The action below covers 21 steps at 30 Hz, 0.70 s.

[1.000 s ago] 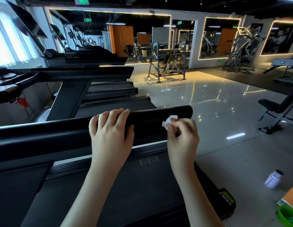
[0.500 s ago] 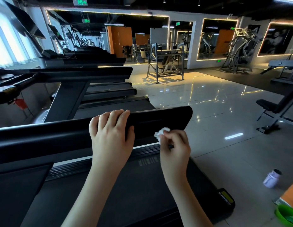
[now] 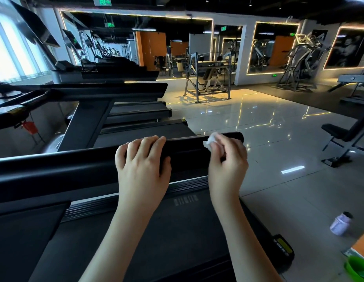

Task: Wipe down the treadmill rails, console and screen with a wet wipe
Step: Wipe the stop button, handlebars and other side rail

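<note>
The right hand (image 3: 227, 161), its grip pinched on the wet wipe (image 3: 210, 141), has swung back up from the rail's (image 3: 55, 167) near face to its top edge. The left hand (image 3: 143, 159) stays wrapped over the rail just beside that grip. The rail's end is probably nearly wiped.

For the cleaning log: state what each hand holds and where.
The left hand grips the treadmill rail over its top; the right hand pinches a bunched wet wipe.

L grip (image 3: 143, 167) & R grip (image 3: 227, 169) bare; forearms (image 3: 120, 241) unsleeved to btm frame edge.
</note>
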### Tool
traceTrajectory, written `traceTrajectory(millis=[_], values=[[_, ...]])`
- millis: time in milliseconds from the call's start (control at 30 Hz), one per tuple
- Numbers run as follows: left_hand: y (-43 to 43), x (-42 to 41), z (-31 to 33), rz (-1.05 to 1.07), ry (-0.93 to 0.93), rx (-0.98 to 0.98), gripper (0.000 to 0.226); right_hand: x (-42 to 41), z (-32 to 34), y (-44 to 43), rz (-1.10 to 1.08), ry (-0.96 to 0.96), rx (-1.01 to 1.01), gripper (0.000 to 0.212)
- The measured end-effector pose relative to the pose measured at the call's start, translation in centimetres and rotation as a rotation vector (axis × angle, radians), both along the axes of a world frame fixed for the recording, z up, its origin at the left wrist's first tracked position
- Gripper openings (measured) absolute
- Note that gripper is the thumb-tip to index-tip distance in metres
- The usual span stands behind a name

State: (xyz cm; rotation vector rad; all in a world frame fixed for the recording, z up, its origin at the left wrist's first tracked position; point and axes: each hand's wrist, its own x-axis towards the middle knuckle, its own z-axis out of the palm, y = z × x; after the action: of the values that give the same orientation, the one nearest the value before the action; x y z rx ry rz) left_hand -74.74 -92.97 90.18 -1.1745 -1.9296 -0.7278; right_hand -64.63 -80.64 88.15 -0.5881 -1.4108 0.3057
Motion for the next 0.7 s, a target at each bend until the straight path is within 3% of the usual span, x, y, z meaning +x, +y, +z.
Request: traceTrajectory(millis=[167, 267, 433, 600, 700], values=[[-0.2, -0.2, 0.2, -0.031, -0.006, -0.007, 0.043, -0.8, 1.2, 0.1, -0.003, -0.259, 0.214, 0.014], [-0.8, -0.5, 0.3, -0.090, -0.041, 0.008, 0.043, -0.3, 1.5, 1.1, -0.147, -0.196, 0.104, 0.014], [-1.8, -0.9, 0.6, -0.002, -0.059, 0.035, 0.040, -0.8, 0.2, -1.3, 0.078, -0.264, 0.238, 0.012], [-2.1, -1.2, 0.5, 0.008, -0.070, 0.019, 0.038, 0.3, -0.1, 0.0, -0.107, -0.131, 0.067, 0.009], [-2.0, -1.1, 0.4, 0.012, -0.066, 0.038, 0.038, -0.4, -1.4, -2.4, -0.031, -0.167, 0.077, 0.009]])
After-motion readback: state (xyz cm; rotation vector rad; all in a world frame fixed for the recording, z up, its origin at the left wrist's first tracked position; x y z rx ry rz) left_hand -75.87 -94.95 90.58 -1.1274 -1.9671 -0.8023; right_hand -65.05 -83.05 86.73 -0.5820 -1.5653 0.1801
